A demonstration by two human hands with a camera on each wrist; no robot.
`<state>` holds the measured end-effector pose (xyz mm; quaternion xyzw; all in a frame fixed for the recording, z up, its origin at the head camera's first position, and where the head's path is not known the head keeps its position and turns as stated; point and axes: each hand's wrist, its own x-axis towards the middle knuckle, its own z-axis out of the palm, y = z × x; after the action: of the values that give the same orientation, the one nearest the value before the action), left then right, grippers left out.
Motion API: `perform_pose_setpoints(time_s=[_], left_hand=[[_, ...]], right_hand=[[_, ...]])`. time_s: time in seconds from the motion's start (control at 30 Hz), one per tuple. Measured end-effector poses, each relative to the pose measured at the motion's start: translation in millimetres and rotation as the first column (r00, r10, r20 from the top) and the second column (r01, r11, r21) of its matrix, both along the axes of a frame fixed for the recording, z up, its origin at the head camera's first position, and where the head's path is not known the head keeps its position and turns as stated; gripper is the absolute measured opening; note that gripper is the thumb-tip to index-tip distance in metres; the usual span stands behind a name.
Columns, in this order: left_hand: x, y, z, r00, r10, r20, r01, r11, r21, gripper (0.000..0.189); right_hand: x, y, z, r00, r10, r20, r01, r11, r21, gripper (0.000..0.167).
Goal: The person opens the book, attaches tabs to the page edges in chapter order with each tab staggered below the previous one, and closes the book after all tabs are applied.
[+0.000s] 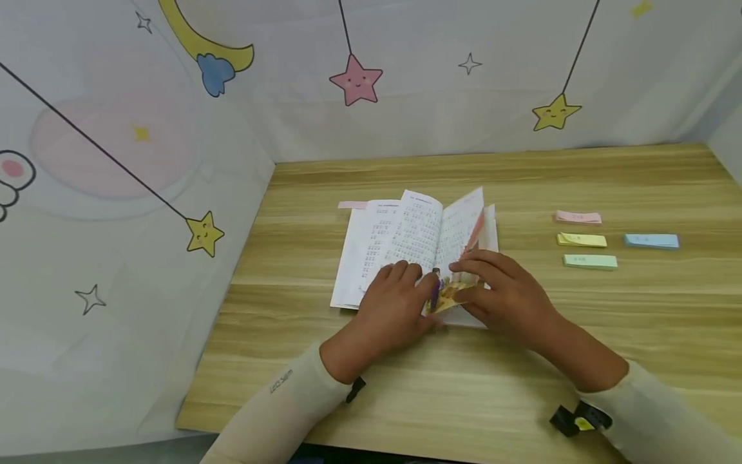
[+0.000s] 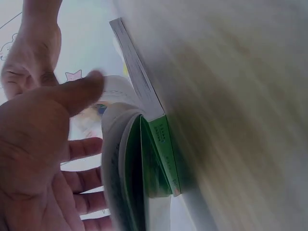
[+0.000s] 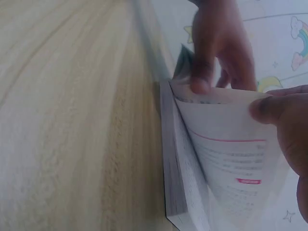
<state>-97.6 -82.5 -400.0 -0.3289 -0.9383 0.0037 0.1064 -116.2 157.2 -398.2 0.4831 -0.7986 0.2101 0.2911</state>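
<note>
An open book (image 1: 379,238) with printed pages lies on the table, and its green spine (image 2: 163,144) shows in the left wrist view. My left hand (image 1: 395,301) rests across the left-hand pages near the fold, fingers extended and thumb by the lower edge. With my right hand (image 1: 510,298) I pinch a raised page (image 1: 460,222) at its outer edge. That page stands tilted up from the right-hand block and has a colour picture near its foot. In the right wrist view, my right thumb (image 3: 264,109) presses on the lifted page (image 3: 226,130).
A pink paper tab (image 1: 352,205) sticks out at the book's upper left. To the right lie sticky-note pads: pink (image 1: 578,218), yellow (image 1: 581,240), green (image 1: 590,261) and blue (image 1: 652,241). A star-patterned cloth (image 1: 417,122) hangs behind the wooden table (image 1: 278,258).
</note>
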Motion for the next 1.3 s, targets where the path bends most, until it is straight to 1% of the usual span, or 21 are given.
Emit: perform_pose_setpoints(time_s=[0.1, 0.17, 0.23, 0.27, 0.33, 0.4, 0.47, 0.5, 0.57, 0.6, 0.7, 0.77, 0.87, 0.97, 1.0, 1.03, 1.1, 1.17, 1.2, 1.27, 1.3], left_hand=[[-1.1, 0.5, -0.1, 0.998, 0.027, -0.049, -0.026, 0.999, 0.023, 0.058], [-1.6, 0.3, 0.6, 0.996, 0.061, -0.072, -0.059, 0.998, 0.029, 0.053], [-2.5, -0.4, 1.9, 0.991, 0.108, -0.082, -0.104, 0.993, 0.055, 0.059], [-2.9, -1.2, 2.6, 0.988, 0.128, -0.087, -0.123, 0.990, 0.067, 0.065], [-4.2, -3.0, 3.2, 0.982, 0.164, -0.093, -0.156, 0.984, 0.084, 0.075], [-5.3, -5.0, 3.7, 0.982, 0.161, -0.101, -0.152, 0.985, 0.085, 0.078], [-5.5, -6.3, 4.1, 0.985, 0.135, -0.107, -0.128, 0.990, 0.064, 0.069], [-5.5, -6.4, 4.5, 0.987, 0.124, -0.102, -0.119, 0.992, 0.051, 0.061], [-5.1, -5.9, 6.1, 0.992, 0.104, -0.075, -0.101, 0.994, 0.036, 0.045], [-4.9, -5.5, 7.1, 0.993, 0.101, -0.058, -0.100, 0.994, 0.033, 0.045], [-3.5, -3.6, 11.2, 0.991, 0.132, -0.008, -0.131, 0.990, 0.058, 0.076], [-3.1, -2.9, 13.1, 0.986, 0.163, -0.015, -0.161, 0.982, 0.100, 0.085], [-3.3, -3.6, 13.4, 0.965, 0.243, -0.096, -0.227, 0.962, 0.149, 0.086], [-3.0, -6.3, 11.4, 0.921, 0.335, -0.197, -0.313, 0.940, 0.137, 0.083], [-3.0, -7.2, 10.8, 0.912, 0.351, -0.212, -0.335, 0.936, 0.111, 0.083], [-2.9, -8.2, 10.5, 0.913, 0.347, -0.212, -0.339, 0.938, 0.076, 0.082], [-2.3, -9.8, 10.4, 0.947, 0.275, -0.167, -0.279, 0.960, 0.001, 0.072], [-2.0, -10.7, 10.7, 0.989, 0.135, -0.058, -0.138, 0.988, -0.067, 0.055], [-1.9, -10.9, 11.1, 0.998, 0.061, 0.017, -0.059, 0.993, -0.101, 0.047], [-1.6, -10.9, 10.5, 0.990, -0.046, 0.137, 0.064, 0.989, -0.130, 0.032], [-1.5, -10.8, 10.2, 0.982, -0.070, 0.177, 0.095, 0.986, -0.137, 0.027]], right_hand=[[2.8, -6, 1.7, 0.999, -0.014, -0.030, 0.013, 1.000, -0.025, 0.031], [6.5, -7, 2.9, 0.995, -0.089, 0.050, 0.090, 0.996, -0.019, 0.023], [9.1, -5, 1.7, 0.967, -0.200, 0.155, 0.201, 0.980, 0.004, 0.038], [10.3, -3, 0.4, 0.942, -0.262, 0.208, 0.260, 0.965, 0.034, 0.047], [11.9, 1, -0.9, 0.853, -0.397, 0.339, 0.380, 0.917, 0.118, 0.051], [11.5, 5, -4.0, 0.776, -0.485, 0.403, 0.441, 0.874, 0.203, 0.040], [11.6, 8, -6.1, 0.727, -0.523, 0.445, 0.443, 0.852, 0.279, 0.035], [11.2, 8, -7.2, 0.721, -0.514, 0.464, 0.419, 0.857, 0.299, 0.034], [10.1, 8, -11.5, 0.776, -0.434, 0.457, 0.321, 0.896, 0.306, 0.037], [9.6, 7, -13.0, 0.800, -0.380, 0.465, 0.258, 0.917, 0.306, 0.040], [8.8, 2, -18.3, 0.835, -0.237, 0.497, 0.080, 0.945, 0.316, 0.064], [9.6, -1, -20.6, 0.827, -0.200, 0.525, 0.021, 0.945, 0.327, 0.072], [10.9, -6, -23.6, 0.817, -0.190, 0.545, 0.001, 0.945, 0.328, 0.078], [11.4, -8, -24.0, 0.806, -0.221, 0.549, 0.024, 0.939, 0.343, 0.081], [11.7, -8, -23.9, 0.798, -0.237, 0.555, 0.036, 0.937, 0.348, 0.082], [11.7, -8, -24.1, 0.790, -0.258, 0.556, 0.052, 0.932, 0.359, 0.082], [11.6, -5, -24.6, 0.778, -0.299, 0.553, 0.079, 0.919, 0.387, 0.081], [11.6, -3, -26.0, 0.776, -0.324, 0.541, 0.095, 0.908, 0.408, 0.080], [11.6, -2, -26.9, 0.778, -0.329, 0.535, 0.097, 0.905, 0.415, 0.079], [11.5, 0, -28.3, 0.788, -0.331, 0.518, 0.098, 0.899, 0.426, 0.077], [11.7, 1, -28.5, 0.794, -0.327, 0.513, 0.096, 0.900, 0.425, 0.075]])
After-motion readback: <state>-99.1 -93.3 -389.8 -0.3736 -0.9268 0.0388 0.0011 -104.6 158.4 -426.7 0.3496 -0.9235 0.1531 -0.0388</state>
